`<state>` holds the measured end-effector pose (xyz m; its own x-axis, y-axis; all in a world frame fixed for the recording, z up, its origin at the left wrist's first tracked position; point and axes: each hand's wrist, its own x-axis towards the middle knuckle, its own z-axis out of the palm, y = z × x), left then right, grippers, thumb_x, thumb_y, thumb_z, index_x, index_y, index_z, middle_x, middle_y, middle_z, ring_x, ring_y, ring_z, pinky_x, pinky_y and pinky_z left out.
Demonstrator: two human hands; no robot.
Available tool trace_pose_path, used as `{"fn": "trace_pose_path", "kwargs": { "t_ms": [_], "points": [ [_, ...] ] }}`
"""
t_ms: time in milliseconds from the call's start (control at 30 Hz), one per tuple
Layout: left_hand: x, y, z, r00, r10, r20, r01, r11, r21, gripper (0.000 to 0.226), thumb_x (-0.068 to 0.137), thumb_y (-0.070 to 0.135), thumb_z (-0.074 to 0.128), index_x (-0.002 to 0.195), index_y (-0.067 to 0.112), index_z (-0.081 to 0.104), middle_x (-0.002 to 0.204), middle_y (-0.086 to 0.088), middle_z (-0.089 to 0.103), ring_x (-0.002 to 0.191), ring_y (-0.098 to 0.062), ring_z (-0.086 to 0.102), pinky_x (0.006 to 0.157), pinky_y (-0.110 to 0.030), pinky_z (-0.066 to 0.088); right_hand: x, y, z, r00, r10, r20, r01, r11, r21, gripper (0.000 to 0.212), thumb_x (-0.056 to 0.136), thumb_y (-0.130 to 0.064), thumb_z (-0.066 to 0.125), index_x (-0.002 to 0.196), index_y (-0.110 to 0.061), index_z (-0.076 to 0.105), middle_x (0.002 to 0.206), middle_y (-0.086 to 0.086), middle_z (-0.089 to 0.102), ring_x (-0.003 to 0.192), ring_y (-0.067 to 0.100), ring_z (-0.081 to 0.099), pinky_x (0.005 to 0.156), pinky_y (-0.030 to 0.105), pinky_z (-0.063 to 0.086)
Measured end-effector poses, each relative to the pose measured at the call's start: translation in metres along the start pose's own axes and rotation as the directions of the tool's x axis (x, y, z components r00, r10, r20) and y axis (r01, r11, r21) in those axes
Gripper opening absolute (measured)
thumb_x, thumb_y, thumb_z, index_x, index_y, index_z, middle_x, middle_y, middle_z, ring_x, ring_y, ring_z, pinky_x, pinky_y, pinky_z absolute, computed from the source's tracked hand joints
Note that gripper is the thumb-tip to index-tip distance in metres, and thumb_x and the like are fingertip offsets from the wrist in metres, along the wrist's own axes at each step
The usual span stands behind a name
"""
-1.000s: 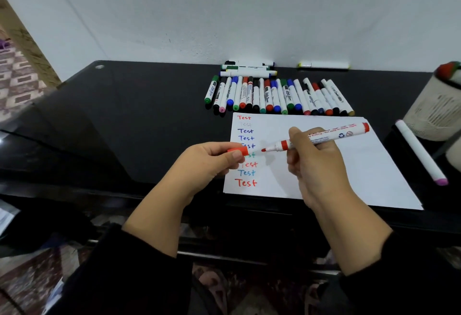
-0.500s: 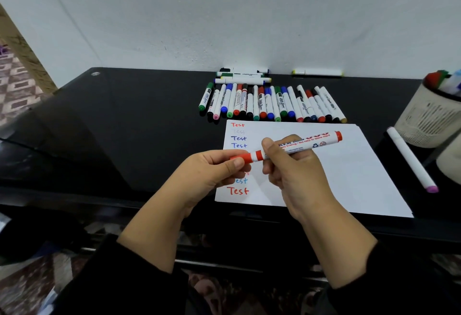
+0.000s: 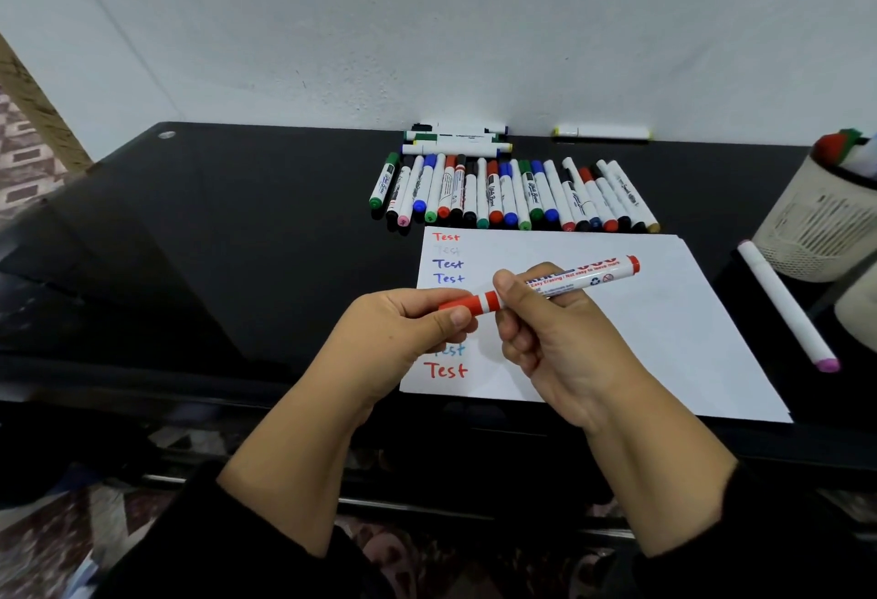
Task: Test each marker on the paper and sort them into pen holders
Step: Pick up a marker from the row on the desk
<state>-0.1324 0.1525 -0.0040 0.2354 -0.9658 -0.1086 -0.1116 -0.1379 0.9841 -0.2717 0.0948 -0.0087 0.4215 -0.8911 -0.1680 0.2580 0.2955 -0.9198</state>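
Capping is the step in hand, I judge: my left hand (image 3: 403, 328) pinches the orange cap (image 3: 467, 303) seated on the white-barrelled red marker (image 3: 560, 283), and my right hand (image 3: 550, 333) curls round its barrel, both held above the white paper sheet (image 3: 664, 337) with its column of "Test" words. Next, I reckon, this marker goes right to the pale mesh pen holder (image 3: 816, 228) at the black table (image 3: 237, 242) edge. A loose pink-tipped white marker (image 3: 783, 304) lies across that path; the row of untested markers (image 3: 512, 193) sits beyond the paper, well apart.
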Motion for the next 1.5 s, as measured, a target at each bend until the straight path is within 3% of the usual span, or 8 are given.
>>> {"fn": "trace_pose_path", "kwargs": {
  "t_ms": [400, 533, 700, 833, 967, 1167, 1333, 1500],
  "points": [
    [0.003, 0.008, -0.011, 0.992, -0.039, -0.118, 0.046, 0.997, 0.058, 0.014, 0.086, 0.023, 0.063, 0.090, 0.035, 0.068, 0.082, 0.012, 0.073, 0.084, -0.005, 0.066, 0.075, -0.021, 0.050, 0.011, -0.024, -0.024, 0.980, 0.044, -0.196, -0.027, 0.996, 0.090, 0.015, 0.078, -0.021, 0.070, 0.075, -0.015, 0.058, 0.052, -0.003, 0.053, 0.044, 0.005, 0.037, 0.042, 0.015, 0.030],
    [0.000, 0.010, -0.014, 0.988, -0.051, -0.144, 0.063, 0.995, 0.081, 0.013, 0.086, 0.024, 0.063, 0.085, 0.036, 0.067, 0.086, 0.010, 0.072, 0.087, -0.006, 0.064, 0.080, -0.023, 0.050, 0.011, -0.031, -0.037, 0.953, -0.110, -0.281, 0.054, 0.978, -0.200, 0.021, 0.082, -0.020, 0.072, 0.098, -0.017, 0.059, 0.071, 0.000, 0.058, 0.055, 0.005, 0.048, 0.052, 0.020, 0.037],
    [-0.005, 0.012, -0.007, 0.988, -0.037, -0.153, 0.048, 0.997, 0.065, 0.008, 0.084, 0.028, 0.065, 0.088, 0.034, 0.068, 0.085, 0.008, 0.073, 0.086, -0.006, 0.065, 0.071, -0.021, 0.048, 0.006, -0.026, -0.046, 0.853, -0.523, 0.000, 0.270, 0.440, -0.856, 0.029, 0.081, -0.029, 0.074, 0.108, -0.031, 0.065, 0.087, -0.008, 0.047, 0.077, -0.005, 0.045, 0.068, 0.006, 0.034],
    [-0.005, 0.020, 0.012, 0.989, -0.045, -0.144, 0.056, 0.996, 0.076, 0.007, 0.083, 0.029, 0.066, 0.088, 0.032, 0.069, 0.083, 0.007, 0.072, 0.085, -0.008, 0.064, 0.073, -0.022, 0.050, 0.003, -0.018, -0.046, 0.676, -0.687, 0.266, 0.382, 0.018, -0.924, 0.030, 0.074, -0.020, 0.080, 0.104, -0.017, 0.074, 0.091, 0.002, 0.047, 0.088, 0.019, 0.047, 0.068, 0.027, 0.038],
    [0.001, 0.034, 0.032, 0.994, -0.025, -0.103, 0.036, 0.993, 0.113, 0.002, 0.084, 0.033, 0.065, 0.083, 0.035, 0.065, 0.083, 0.007, 0.070, 0.088, -0.012, 0.062, 0.079, -0.026, 0.051, 0.000, -0.024, -0.048, 0.611, -0.692, 0.384, 0.396, -0.153, -0.905, 0.026, 0.072, -0.010, 0.081, 0.097, -0.010, 0.074, 0.084, 0.008, 0.058, 0.074, 0.027, 0.058, 0.051, 0.027, 0.042],
    [0.022, 0.057, 0.059, 0.997, 0.061, 0.048, -0.068, 0.984, 0.164, 0.029, 0.085, 0.047, 0.058, 0.113, 0.040, 0.060, 0.115, 0.018, 0.061, 0.110, -0.004, 0.052, 0.096, -0.026, 0.038, -0.001, -0.061, -0.076, 0.642, -0.727, 0.245, 0.267, -0.087, -0.960, 0.014, 0.082, -0.009, 0.069, 0.096, -0.007, 0.066, 0.089, 0.007, 0.059, 0.069, 0.025, 0.059, 0.051, 0.031, 0.050],
    [0.052, 0.062, 0.088, 0.992, 0.063, 0.107, -0.099, 0.923, 0.372, 0.049, 0.092, 0.045, 0.051, 0.138, 0.030, 0.043, 0.138, 0.012, 0.047, 0.116, -0.004, 0.043, 0.091, -0.022, 0.031, -0.009, -0.115, -0.111, 0.693, -0.717, -0.076, 0.093, 0.192, -0.977, 0.013, 0.092, -0.023, 0.053, 0.104, -0.017, 0.053, 0.095, -0.004, 0.054, 0.080, 0.017, 0.057, 0.064, 0.026, 0.042],
    [0.083, 0.044, 0.114, 0.981, 0.056, 0.185, -0.165, 0.742, 0.650, 0.060, 0.090, 0.051, 0.050, 0.144, 0.031, 0.033, 0.151, 0.008, 0.030, 0.137, -0.012, 0.029, 0.109, -0.030, 0.026, -0.015, -0.156, -0.150, 0.617, -0.743, -0.259, -0.001, 0.329, -0.944, 0.009, 0.092, -0.025, 0.052, 0.094, -0.017, 0.052, 0.094, 0.002, 0.063, 0.082, 0.017, 0.062, 0.069, 0.029, 0.047]
  ]
}}
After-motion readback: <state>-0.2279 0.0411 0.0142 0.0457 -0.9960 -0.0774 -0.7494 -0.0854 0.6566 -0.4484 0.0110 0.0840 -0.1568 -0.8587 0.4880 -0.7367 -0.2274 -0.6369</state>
